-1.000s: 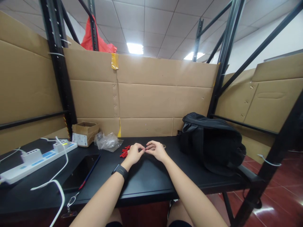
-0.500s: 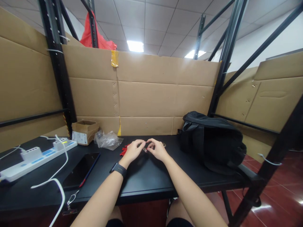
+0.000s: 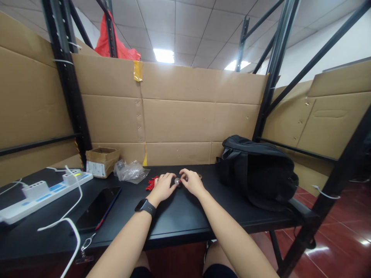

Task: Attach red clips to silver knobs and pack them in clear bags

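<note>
Between my two hands, just above the black tabletop, is a small round shiny thing (image 3: 177, 182) with a bit of red at its edge; its kind is too small to tell. My left hand (image 3: 163, 187), wearing a dark watch (image 3: 145, 207), has thumb and forefinger curved against its left side. On the other side, my right hand (image 3: 191, 181) pinches it with thumb and fingertips. A little heap of red pieces (image 3: 151, 183) lies beside my left hand, partly covered by it. Behind the right hand, a small brownish ring-like thing (image 3: 199, 176) shows in part.
At the left lie a phone (image 3: 98, 208), a white power strip (image 3: 43, 197) with cables, a small open carton (image 3: 102, 162) and a crumpled clear plastic bag (image 3: 131, 172). A black backpack (image 3: 257, 173) stands at the right. Cardboard walls (image 3: 179, 119) close off the back.
My left fingers have spread and lowered a little, so the round shiny thing shows more plainly between the hands. The right hand stays nearly in place. The view has shifted slightly.
</note>
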A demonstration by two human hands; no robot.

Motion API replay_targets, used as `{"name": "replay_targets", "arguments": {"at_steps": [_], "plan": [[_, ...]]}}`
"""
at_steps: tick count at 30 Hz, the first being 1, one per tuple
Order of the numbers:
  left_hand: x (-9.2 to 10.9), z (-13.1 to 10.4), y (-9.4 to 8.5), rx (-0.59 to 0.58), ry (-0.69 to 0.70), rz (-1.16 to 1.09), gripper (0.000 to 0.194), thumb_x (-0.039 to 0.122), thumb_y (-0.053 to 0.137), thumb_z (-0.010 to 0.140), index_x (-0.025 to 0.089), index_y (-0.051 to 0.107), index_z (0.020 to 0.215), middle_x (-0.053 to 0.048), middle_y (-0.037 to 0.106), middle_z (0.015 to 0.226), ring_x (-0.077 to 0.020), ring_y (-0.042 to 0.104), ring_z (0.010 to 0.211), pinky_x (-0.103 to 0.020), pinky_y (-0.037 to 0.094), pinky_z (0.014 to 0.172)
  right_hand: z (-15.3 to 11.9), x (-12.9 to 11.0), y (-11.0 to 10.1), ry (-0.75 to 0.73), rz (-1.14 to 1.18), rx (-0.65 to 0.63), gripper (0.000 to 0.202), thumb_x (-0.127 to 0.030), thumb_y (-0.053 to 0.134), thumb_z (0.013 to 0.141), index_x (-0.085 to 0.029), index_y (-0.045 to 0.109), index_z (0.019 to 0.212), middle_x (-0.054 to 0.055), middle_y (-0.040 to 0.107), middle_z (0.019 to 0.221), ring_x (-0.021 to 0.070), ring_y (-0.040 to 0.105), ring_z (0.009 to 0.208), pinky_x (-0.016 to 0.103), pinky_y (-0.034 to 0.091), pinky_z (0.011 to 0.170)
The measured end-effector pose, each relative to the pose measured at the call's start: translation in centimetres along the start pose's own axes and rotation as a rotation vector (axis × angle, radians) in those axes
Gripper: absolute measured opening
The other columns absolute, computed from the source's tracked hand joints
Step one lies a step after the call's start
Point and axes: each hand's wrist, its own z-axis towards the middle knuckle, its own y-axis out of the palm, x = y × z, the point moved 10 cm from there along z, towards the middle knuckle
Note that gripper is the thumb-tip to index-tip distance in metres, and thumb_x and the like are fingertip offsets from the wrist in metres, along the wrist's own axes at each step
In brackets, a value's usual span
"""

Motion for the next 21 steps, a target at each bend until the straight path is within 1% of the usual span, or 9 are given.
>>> {"name": "replay_targets", "arguments": {"at_steps": [3, 5, 9, 12, 13, 15, 18, 19, 21], "plan": [[0.9, -0.3, 0.1, -0.025, 0.098, 0.039, 0.033, 0.016, 0.055, 0.084, 0.032, 0.064, 0.112, -0.005, 0.065, 0.122, -0.0271, 0.052, 0.117, -0.046, 0.036, 0.098, 0.1, 1.2, 0.5, 0.034, -0.091, -0.006, 0.028, -0.012, 0.063, 0.078, -0.03, 0.066, 0.099, -0.002, 0.074, 0.082, 0.0185, 0.062, 0.082, 0.026, 0.04, 0.072], [1.8, -0.4, 0.8, -0.073, 0.171, 0.026, 0.035, 0.015, 0.051, 0.087, 0.034, 0.065, 0.112, -0.004, 0.064, 0.125, -0.0261, 0.052, 0.12, -0.047, 0.034, 0.1, 0.3, 1.6, 0.8, 0.047, -0.126, -0.001, 0.024, -0.013, 0.064, 0.08, -0.03, 0.066, 0.097, -0.002, 0.074, 0.082, 0.0193, 0.062, 0.085, 0.026, 0.039, 0.072], [2.4, -0.5, 3.1, -0.14, 0.182, 0.05, 0.035, 0.033, 0.047, 0.094, 0.037, 0.062, 0.126, -0.004, 0.058, 0.139, -0.0317, 0.045, 0.13, -0.056, 0.027, 0.106, 0.8, 1.6, 0.2, 0.056, -0.169, 0.051, 0.013, -0.023, 0.061, 0.087, -0.028, 0.066, 0.098, 0.002, 0.073, 0.087, 0.0203, 0.06, 0.089, 0.028, 0.039, 0.076], [1.7, 0.2, 3.5, -0.093, 0.129, 0.164, 0.044, 0.044, 0.044, 0.095, 0.035, 0.054, 0.137, -0.005, 0.047, 0.15, -0.036, 0.032, 0.141, -0.062, 0.019, 0.11, 0.7, 2.3, -0.9, 0.099, -0.251, 0.071, 0.015, -0.024, 0.056, 0.089, -0.025, 0.066, 0.101, 0.005, 0.07, 0.101, 0.0216, 0.057, 0.099, 0.032, 0.038, 0.086], [1.3, 0.4, 3.1, -0.06, 0.107, 0.206, 0.046, 0.044, 0.043, 0.095, 0.033, 0.052, 0.139, -0.005, 0.044, 0.152, -0.0357, 0.029, 0.143, -0.063, 0.018, 0.11, 0.5, 3.0, -1.1, 0.135, -0.286, 0.051, 0.016, -0.023, 0.057, 0.088, -0.025, 0.066, 0.101, 0.006, 0.069, 0.106, 0.0224, 0.055, 0.103, 0.033, 0.037, 0.089], [-0.2, 0.9, 1.6, 0.017, 0.038, 0.275, 0.046, 0.036, 0.042, 0.095, 0.03, 0.052, 0.139, -0.006, 0.045, 0.151, -0.0338, 0.031, 0.141, -0.061, 0.021, 0.109, 0.0, 4.8, -1.4, 0.226, -0.345, -0.012, 0.019, -0.024, 0.061, 0.085, -0.024, 0.067, 0.103, 0.006, 0.066, 0.115, 0.0247, 0.052, 0.111, 0.037, 0.035, 0.092], [-4.3, 1.1, -1.7, 0.13, -0.147, 0.321, 0.043, 0.023, 0.041, 0.092, 0.025, 0.059, 0.131, -0.01, 0.061, 0.135, -0.0321, 0.044, 0.128, -0.056, 0.032, 0.101, -0.7, 7.3, -1.5, 0.324, -0.361, -0.108, 0.025, -0.027, 0.063, 0.082, -0.027, 0.068, 0.107, 0.006, 0.065, 0.119, 0.0263, 0.051, 0.114, 0.039, 0.035, 0.091], [-5.8, 1.0, -2.5, 0.144, -0.203, 0.322, 0.041, 0.023, 0.043, 0.091, 0.025, 0.062, 0.127, -0.011, 0.063, 0.13, -0.0328, 0.046, 0.124, -0.055, 0.034, 0.099, -0.8, 7.8, -1.5, 0.339, -0.355, -0.128, 0.026, -0.027, 0.062, 0.082, -0.028, 0.069, 0.107, 0.005, 0.066, 0.118, 0.026, 0.052, 0.113, 0.039, 0.035, 0.091], [-8.0, 0.8, -3.1, 0.107, -0.258, 0.306, 0.036, 0.027, 0.048, 0.089, 0.027, 0.068, 0.119, -0.01, 0.066, 0.125, -0.0338, 0.048, 0.118, -0.053, 0.036, 0.094, -0.8, 8.5, -1.4, 0.355, -0.343, -0.15, 0.026, -0.025, 0.061, 0.083, -0.029, 0.069, 0.107, 0.004, 0.068, 0.115, 0.025, 0.055, 0.112, 0.039, 0.035, 0.09]]}}
